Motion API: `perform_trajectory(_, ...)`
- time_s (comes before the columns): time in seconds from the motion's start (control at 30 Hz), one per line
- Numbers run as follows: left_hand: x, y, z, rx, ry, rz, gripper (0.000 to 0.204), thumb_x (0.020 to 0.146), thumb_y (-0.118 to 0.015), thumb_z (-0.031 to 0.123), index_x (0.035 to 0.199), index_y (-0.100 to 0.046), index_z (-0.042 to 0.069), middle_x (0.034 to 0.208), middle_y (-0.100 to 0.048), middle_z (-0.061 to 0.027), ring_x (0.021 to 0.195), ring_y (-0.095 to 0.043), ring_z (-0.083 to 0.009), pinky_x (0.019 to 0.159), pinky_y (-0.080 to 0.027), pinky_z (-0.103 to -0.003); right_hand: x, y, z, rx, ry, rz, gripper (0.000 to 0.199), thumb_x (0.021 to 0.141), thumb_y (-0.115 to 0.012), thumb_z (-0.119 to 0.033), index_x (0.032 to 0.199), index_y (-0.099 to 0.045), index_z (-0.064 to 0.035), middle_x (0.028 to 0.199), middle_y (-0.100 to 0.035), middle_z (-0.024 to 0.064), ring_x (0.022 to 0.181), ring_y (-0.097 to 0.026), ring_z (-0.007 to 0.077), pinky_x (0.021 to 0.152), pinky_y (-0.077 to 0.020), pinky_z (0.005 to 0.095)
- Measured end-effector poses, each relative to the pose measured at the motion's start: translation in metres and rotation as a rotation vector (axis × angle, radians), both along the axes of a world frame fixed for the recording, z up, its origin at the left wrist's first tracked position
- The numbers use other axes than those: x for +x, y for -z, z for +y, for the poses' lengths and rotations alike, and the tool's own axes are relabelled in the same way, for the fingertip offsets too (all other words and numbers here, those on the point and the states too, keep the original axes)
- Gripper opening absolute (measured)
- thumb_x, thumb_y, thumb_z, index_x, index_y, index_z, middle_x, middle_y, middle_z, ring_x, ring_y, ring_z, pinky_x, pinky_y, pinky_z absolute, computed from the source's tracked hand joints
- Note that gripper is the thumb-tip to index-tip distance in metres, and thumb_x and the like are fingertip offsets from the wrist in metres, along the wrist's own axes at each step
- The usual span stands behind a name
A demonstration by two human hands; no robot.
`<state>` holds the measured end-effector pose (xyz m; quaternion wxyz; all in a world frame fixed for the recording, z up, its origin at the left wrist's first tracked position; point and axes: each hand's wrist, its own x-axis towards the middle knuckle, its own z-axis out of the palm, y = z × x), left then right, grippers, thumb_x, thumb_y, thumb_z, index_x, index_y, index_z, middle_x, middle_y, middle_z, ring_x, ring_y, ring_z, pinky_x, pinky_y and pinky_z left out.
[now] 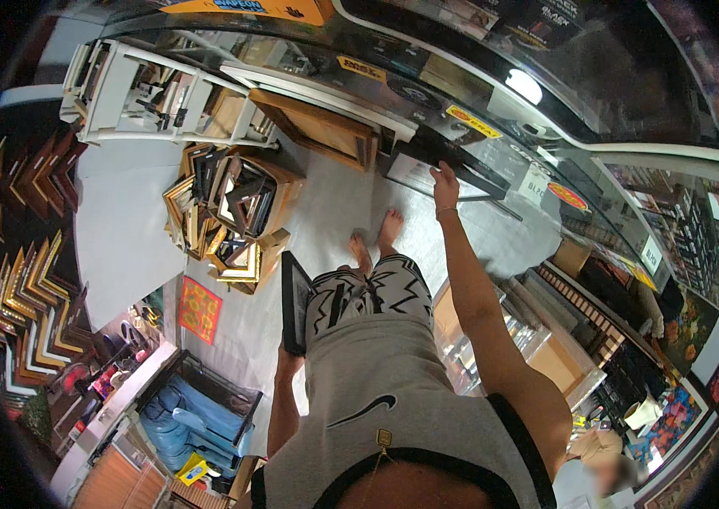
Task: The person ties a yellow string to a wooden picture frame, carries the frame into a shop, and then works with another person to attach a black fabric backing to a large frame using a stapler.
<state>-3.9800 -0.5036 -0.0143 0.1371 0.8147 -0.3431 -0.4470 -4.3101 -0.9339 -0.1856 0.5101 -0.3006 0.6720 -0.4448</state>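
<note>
At my left side, a dark flat picture frame stands on edge beside my shorts. My left hand is closed on its near end, the fingers partly hidden behind it. My right arm stretches forward, and my right hand is over a black picture frame with a pale face. That frame leans at the foot of the glass shopfront counter. The right fingers are slightly bent and apart; whether they touch the frame is not clear.
A wooden frame leans left of the black one. Boxes of frame-corner samples stand on the grey floor, with more corner samples on the left wall. A blue chair is lower left, stacked panels right. Another person appears lower right.
</note>
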Motion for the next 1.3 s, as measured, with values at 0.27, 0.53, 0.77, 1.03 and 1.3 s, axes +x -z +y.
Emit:
perform_trajectory(0.27,0.011,-0.038,-0.123,0.099,0.123,0.393,0.084,0.051,-0.076,-0.007,0.129,-0.048,0.006,0.103,-0.064,-0.0041,0.092,-0.058,-0.0123,0.082,-0.048,-0.027,0.081,-0.123,0.089,-0.595,-1.137,0.624,0.078,0.055,-0.078,-0.027,0.127,-0.052,-0.0085,0.14,-0.039,0.0197,0.135,-0.029,0.039,0.112,-0.02,0.0492)
perform_trajectory(0.53,-0.012,0.008,-0.151,-0.156,0.619,0.332,0.08,0.055,-0.071,-0.002,0.13,-0.046,0.004,0.123,-0.054,-0.0187,0.112,-0.054,-0.0355,0.093,-0.046,-0.041,0.091,-0.147,0.173,-0.379,-0.824,0.462,0.081,0.064,-0.074,-0.018,0.135,-0.037,-0.0027,0.145,-0.026,0.0284,0.139,-0.018,0.0388,0.113,-0.0135,0.0496)
perform_trajectory(0.77,-0.094,0.079,-0.141,-0.319,0.614,0.17,0.092,0.055,-0.077,0.015,0.139,-0.039,0.007,0.119,-0.053,-0.0197,0.117,-0.047,-0.0354,0.105,-0.031,-0.046,0.077,-0.115,0.164,0.495,-0.557,0.045,0.061,0.068,-0.076,-0.018,0.119,-0.052,0.005,0.096,-0.066,0.0142,0.072,-0.066,0.021,0.06,-0.0525,0.0298)
perform_trajectory(1.03,-0.139,0.133,-0.124,-0.293,0.282,0.003,0.111,0.057,-0.084,0.038,0.146,-0.025,0.008,0.134,-0.038,-0.0249,0.128,-0.035,-0.041,0.107,-0.029,-0.05,0.044,0.027,0.133,0.115,-1.182,0.709,0.044,0.067,-0.068,-0.022,0.103,-0.057,0.0014,0.083,-0.066,0.0216,0.081,-0.065,0.0382,0.072,-0.0531,0.0439)
perform_trajectory(1.3,-0.181,0.191,0.1,0.106,-0.353,-0.074,0.09,0.066,-0.083,0.027,0.139,-0.036,0.002,0.124,-0.049,-0.0237,0.116,-0.048,-0.0394,0.098,-0.041,-0.043,0.01,0.128,0.065,0.29,-1.584,0.977,0.053,0.071,-0.071,-0.029,0.116,-0.054,-0.0055,0.095,-0.065,0.0206,0.092,-0.064,0.0361,0.08,-0.0531,0.0446)
